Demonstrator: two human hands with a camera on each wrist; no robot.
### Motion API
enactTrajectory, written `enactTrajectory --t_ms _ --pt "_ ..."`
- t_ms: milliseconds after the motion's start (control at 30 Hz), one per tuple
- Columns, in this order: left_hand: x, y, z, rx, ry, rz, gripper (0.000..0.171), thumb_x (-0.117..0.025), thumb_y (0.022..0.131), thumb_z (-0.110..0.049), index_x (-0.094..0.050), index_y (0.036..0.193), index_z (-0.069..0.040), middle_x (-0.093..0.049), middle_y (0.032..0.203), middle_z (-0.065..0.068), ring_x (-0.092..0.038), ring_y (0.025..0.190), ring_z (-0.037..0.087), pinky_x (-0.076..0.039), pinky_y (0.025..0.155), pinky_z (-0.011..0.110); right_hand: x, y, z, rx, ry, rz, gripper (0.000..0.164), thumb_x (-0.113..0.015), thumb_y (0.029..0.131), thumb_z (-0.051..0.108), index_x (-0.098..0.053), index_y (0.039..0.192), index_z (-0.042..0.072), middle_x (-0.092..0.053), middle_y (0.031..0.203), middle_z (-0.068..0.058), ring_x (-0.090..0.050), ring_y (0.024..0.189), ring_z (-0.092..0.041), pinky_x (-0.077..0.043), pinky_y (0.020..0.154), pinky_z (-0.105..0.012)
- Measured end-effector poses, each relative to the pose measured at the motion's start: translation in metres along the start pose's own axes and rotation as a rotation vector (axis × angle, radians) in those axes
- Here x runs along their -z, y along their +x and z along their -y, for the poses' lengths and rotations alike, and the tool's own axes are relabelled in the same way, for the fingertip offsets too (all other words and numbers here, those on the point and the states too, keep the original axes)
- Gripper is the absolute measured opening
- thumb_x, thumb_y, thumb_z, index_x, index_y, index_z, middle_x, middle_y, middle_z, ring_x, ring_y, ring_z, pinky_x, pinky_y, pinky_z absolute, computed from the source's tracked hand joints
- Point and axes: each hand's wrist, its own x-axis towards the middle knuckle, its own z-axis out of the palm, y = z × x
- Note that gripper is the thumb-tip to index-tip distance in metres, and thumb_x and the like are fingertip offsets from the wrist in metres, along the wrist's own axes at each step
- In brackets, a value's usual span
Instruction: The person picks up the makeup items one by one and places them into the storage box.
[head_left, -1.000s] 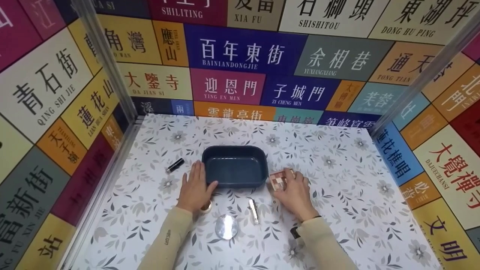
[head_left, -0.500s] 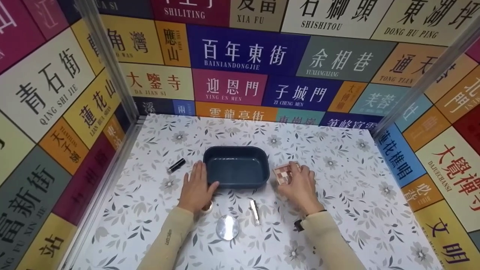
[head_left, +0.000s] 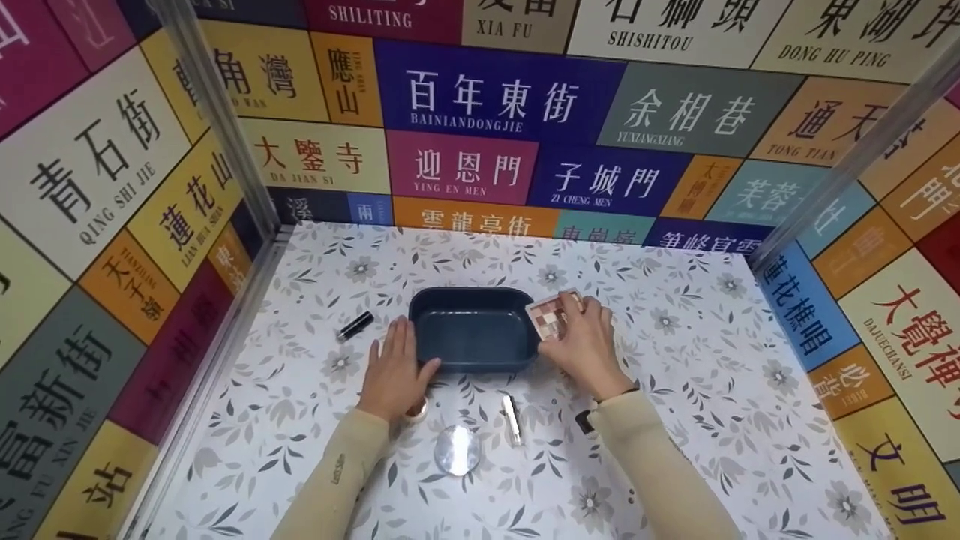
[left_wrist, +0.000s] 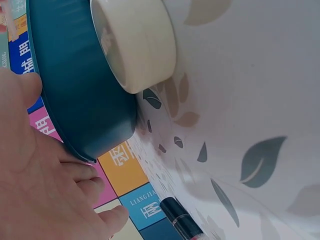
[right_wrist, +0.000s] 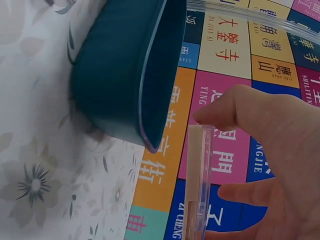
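A dark blue rectangular bin [head_left: 474, 366] stands mid-table. My left hand [head_left: 394, 371] rests against its left side, fingers extended and thumb by the front corner. The left wrist view shows those fingers along the rim of the bin [left_wrist: 82, 90]. Thumb and fingers of my right hand [head_left: 589, 345] pinch a square makeup palette [head_left: 547, 319] with checkered brown and pink pans, at the bin's right rim. In the right wrist view the palette [right_wrist: 195, 180] appears edge-on, above the table and outside the bin [right_wrist: 112, 85].
Left of the bin lies a black lipstick-like tube [head_left: 355, 327]. In front are a slim silvery tube [head_left: 511, 420] and a shiny round disc [head_left: 457, 450]. A cream round container [left_wrist: 145, 45] sits by the left wrist. A small black item [head_left: 585, 422] lies beside the right sleeve.
My right hand has carried the palette first a little to the right, then up and back left to the bin's right rim. The left hand stays against the bin.
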Motion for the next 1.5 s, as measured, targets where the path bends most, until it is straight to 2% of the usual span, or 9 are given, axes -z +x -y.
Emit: enactTrajectory --t_ms 133,333,500,667,867,1133,1333,1500 --pt "0.001 0.001 0.001 -0.009 0.024 -0.007 0.087 -0.036 0.103 -0.061 -0.018 0.158 0.004 -0.009 0.166 0.019 -0.011 0.153 0.034 -0.013 0.120 0.057 -0.002 0.010 0.009 0.040 -0.001 0.006 0.089 -0.081 0.066 0.033 -0.050 0.146 0.015 -0.043 0.136 -0.025 -0.038 0.123 -0.044 -0.041 0.097 -0.055" --pt "0.001 0.002 0.001 -0.009 0.036 -0.012 0.088 -0.035 0.102 -0.062 -0.019 0.158 0.003 -0.011 0.166 0.020 -0.009 0.153 0.032 -0.014 0.120 0.056 -0.010 0.022 0.024 0.098 -0.008 0.026 0.088 -0.082 0.066 0.036 -0.050 0.145 0.015 -0.043 0.136 -0.023 -0.038 0.122 -0.042 -0.039 0.099 -0.053" --pt "-0.001 0.000 0.000 0.003 0.021 0.000 0.088 -0.036 0.102 -0.062 -0.018 0.159 0.003 -0.009 0.167 0.018 -0.007 0.153 0.031 -0.011 0.121 0.055 -0.023 0.028 0.036 0.133 -0.018 0.057 0.085 -0.083 0.064 0.038 -0.054 0.140 0.016 -0.045 0.133 -0.022 -0.040 0.117 -0.040 -0.041 0.096 -0.052" --pt "-0.002 0.001 0.000 0.004 0.036 0.003 0.088 -0.037 0.102 -0.062 -0.018 0.159 0.003 -0.008 0.167 0.018 -0.011 0.153 0.032 -0.014 0.120 0.056 -0.036 0.033 0.043 0.161 -0.018 0.095 0.078 -0.083 0.063 0.038 -0.057 0.134 0.018 -0.047 0.127 -0.019 -0.043 0.113 -0.038 -0.043 0.091 -0.053" --pt "0.000 0.001 0.000 0.002 0.049 0.007 0.088 -0.037 0.102 -0.062 -0.018 0.159 0.003 -0.009 0.166 0.019 -0.013 0.152 0.033 -0.018 0.120 0.056 -0.051 0.036 0.048 0.154 -0.019 0.135 0.073 -0.082 0.063 0.036 -0.058 0.129 0.018 -0.048 0.125 -0.019 -0.043 0.111 -0.037 -0.046 0.089 -0.051" --pt "-0.001 0.001 0.002 -0.013 0.060 0.004 0.088 -0.037 0.103 -0.061 -0.018 0.158 0.004 -0.012 0.166 0.020 -0.012 0.153 0.033 -0.018 0.120 0.056 -0.067 0.040 0.049 0.134 -0.035 0.213 0.079 -0.083 0.063 0.037 -0.057 0.135 0.019 -0.048 0.124 -0.018 -0.044 0.108 -0.035 -0.049 0.082 -0.049" --pt "-0.003 0.003 0.003 -0.020 0.047 -0.012 0.085 -0.047 0.102 -0.054 -0.021 0.158 0.004 -0.014 0.165 0.021 -0.015 0.152 0.035 -0.017 0.120 0.056 -0.070 0.046 0.045 0.203 -0.057 0.279 0.087 -0.087 0.063 0.034 -0.054 0.142 0.019 -0.044 0.132 -0.018 -0.040 0.117 -0.036 -0.045 0.095 -0.048" --pt "-0.002 0.003 0.002 -0.006 0.048 0.019 0.088 -0.040 0.102 -0.060 -0.018 0.158 0.004 -0.008 0.166 0.020 -0.009 0.153 0.033 -0.012 0.121 0.055 -0.069 0.048 0.041 0.302 -0.025 0.373 0.093 -0.090 0.064 0.027 -0.050 0.148 0.020 -0.038 0.142 -0.018 -0.035 0.126 -0.035 -0.043 0.102 -0.048"
